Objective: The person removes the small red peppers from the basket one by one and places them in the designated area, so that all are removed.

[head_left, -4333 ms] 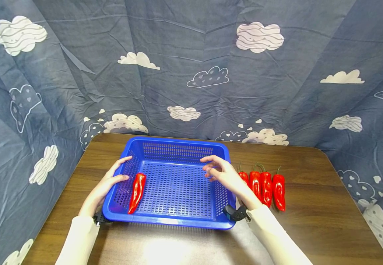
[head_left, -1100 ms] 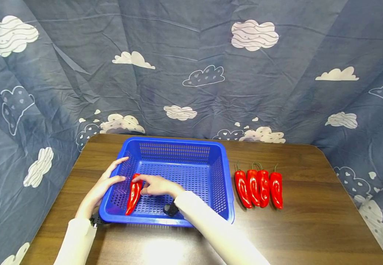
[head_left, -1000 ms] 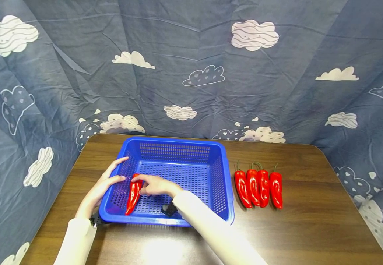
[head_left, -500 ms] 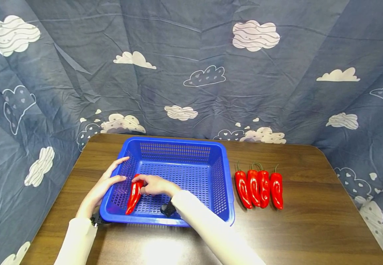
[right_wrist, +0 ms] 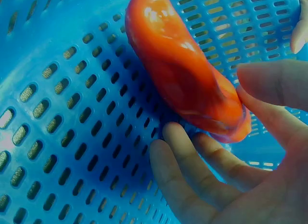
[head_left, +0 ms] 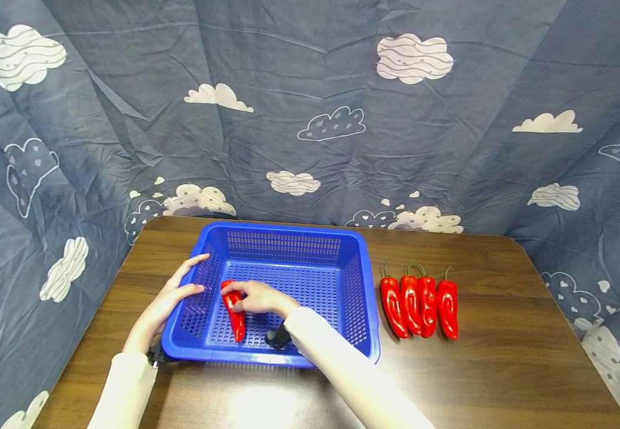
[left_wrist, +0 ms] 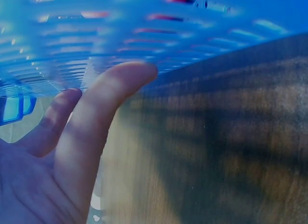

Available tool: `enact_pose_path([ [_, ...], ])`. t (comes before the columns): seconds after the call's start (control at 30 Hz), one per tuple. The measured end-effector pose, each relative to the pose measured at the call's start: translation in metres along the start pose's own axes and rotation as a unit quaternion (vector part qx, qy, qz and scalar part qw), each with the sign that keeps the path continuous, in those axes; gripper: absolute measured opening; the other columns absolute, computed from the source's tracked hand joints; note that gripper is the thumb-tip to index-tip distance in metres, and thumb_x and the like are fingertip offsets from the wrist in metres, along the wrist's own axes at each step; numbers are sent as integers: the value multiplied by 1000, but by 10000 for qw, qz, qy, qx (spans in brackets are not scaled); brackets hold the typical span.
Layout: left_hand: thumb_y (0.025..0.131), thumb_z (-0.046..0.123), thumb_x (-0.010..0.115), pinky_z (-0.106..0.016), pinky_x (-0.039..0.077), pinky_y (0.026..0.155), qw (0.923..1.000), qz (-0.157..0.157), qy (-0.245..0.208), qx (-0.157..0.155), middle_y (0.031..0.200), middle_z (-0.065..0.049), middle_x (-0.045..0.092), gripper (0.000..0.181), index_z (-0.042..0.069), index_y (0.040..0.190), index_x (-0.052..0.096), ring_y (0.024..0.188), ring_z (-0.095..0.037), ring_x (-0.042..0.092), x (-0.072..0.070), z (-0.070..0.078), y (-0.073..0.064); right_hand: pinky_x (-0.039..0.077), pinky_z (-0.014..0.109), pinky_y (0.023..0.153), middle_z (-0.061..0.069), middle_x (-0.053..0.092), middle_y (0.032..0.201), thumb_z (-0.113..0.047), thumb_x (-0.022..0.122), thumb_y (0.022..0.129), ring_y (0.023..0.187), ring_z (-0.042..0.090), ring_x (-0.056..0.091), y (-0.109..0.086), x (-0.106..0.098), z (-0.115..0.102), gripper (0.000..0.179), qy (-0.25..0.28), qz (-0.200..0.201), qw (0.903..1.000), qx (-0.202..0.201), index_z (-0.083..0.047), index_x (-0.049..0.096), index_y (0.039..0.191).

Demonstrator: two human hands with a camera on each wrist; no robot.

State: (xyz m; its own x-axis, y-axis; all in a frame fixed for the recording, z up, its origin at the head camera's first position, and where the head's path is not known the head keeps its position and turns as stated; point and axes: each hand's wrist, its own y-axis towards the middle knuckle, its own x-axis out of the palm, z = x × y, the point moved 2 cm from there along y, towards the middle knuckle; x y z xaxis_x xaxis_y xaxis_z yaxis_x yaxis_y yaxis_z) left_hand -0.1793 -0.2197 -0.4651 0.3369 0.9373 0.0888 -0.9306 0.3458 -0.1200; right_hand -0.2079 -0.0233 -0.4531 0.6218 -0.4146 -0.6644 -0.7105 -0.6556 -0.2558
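Observation:
A glossy red chili pepper (head_left: 238,328) slants in the left part of a blue plastic basket (head_left: 315,229) with slotted walls. My right hand (head_left: 259,298) reaches into the basket and grips the pepper near its wider upper end. In the right wrist view the thumb and index finger are at the end of the pepper (right_wrist: 178,65), the other fingers beneath and beside it. At the basket's left side my left hand (head_left: 165,304) holds the wall, thumb and index finger over the rim. The left wrist view shows fingers (left_wrist: 106,98) against the outer slotted wall.
Several red chili peppers (head_left: 428,304) with green stems lie side by side on the brown wooden table (head_left: 503,357), right of the basket. A grey-blue cloth (head_left: 310,77) with a cloud print hangs behind and at both sides.
The pepper in the basket has shifted right from the left wall, and its lower tip has swung right. My right hand came over from the basket's right side to grip it. The left hand stays.

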Motion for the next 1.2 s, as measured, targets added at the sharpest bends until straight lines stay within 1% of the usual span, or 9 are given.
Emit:
enact_pose_path([
  [0.1,95,4,46,-49,50,81,10000,-19,13,47,142,-28,27,62,24,150,24,110,-39,50,0,0,0,40,25,87,10,60,123,-8,65,83,106,21,54,-1,0,-1,43,40,6,10000,67,-16,63,126],
  [0.33,95,3,46,-49,50,81,9999,-10,71,109,141,-28,27,62,23,150,24,110,-39,50,-1,-1,1,41,24,78,3,66,103,-5,69,77,92,15,54,-2,-4,1,39,336,574,9977,104,-17,69,114],
  [0.5,95,4,46,-49,50,80,9999,5,86,78,141,-28,27,62,22,150,24,109,-39,50,-1,-1,1,40,24,74,1,65,99,-3,68,76,87,13,53,-4,-7,2,38,553,790,9953,100,-16,70,111],
  [0.63,95,4,46,-50,50,80,10000,-8,28,32,141,-28,27,62,23,150,23,108,-40,51,-1,-1,1,43,21,65,1,62,97,-1,68,77,78,11,53,-7,-10,3,37,867,866,9923,164,-15,69,111],
  [0.73,95,3,46,-50,51,79,10000,-5,19,41,141,-28,27,62,23,150,24,107,-39,52,-2,-1,1,47,21,59,3,61,99,1,67,78,77,13,55,-9,-12,3,36,1189,884,9889,155,-12,68,111],
  [0.77,95,3,46,-50,51,79,10000,-1,13,46,141,-28,27,62,23,150,24,107,-39,52,-2,-1,1,47,21,60,4,61,101,2,66,78,80,14,55,-10,-12,3,35,1233,908,9881,121,-11,67,111],
  [0.87,95,2,46,-50,51,78,10000,16,8,51,141,-28,27,62,23,149,25,107,-39,52,-2,-1,1,47,24,70,7,61,108,2,65,78,90,18,55,-12,-15,3,35,1279,1005,9867,-67,-9,66,111],
  [1.0,95,2,46,-52,51,79,10000,26,-29,35,143,-27,26,62,24,149,25,108,-40,50,-1,0,1,42,26,81,8,61,116,1,65,76,99,19,53,-15,-18,5,37,1248,1143,9852,-289,-9,65,112],
  [1.2,95,2,45,-52,50,79,10000,4,-58,30,144,-26,24,63,25,150,25,109,-41,50,0,0,0,46,27,73,11,60,116,3,65,75,98,22,53,-21,-23,8,39,1549,1219,9798,-326,-9,64,112],
])
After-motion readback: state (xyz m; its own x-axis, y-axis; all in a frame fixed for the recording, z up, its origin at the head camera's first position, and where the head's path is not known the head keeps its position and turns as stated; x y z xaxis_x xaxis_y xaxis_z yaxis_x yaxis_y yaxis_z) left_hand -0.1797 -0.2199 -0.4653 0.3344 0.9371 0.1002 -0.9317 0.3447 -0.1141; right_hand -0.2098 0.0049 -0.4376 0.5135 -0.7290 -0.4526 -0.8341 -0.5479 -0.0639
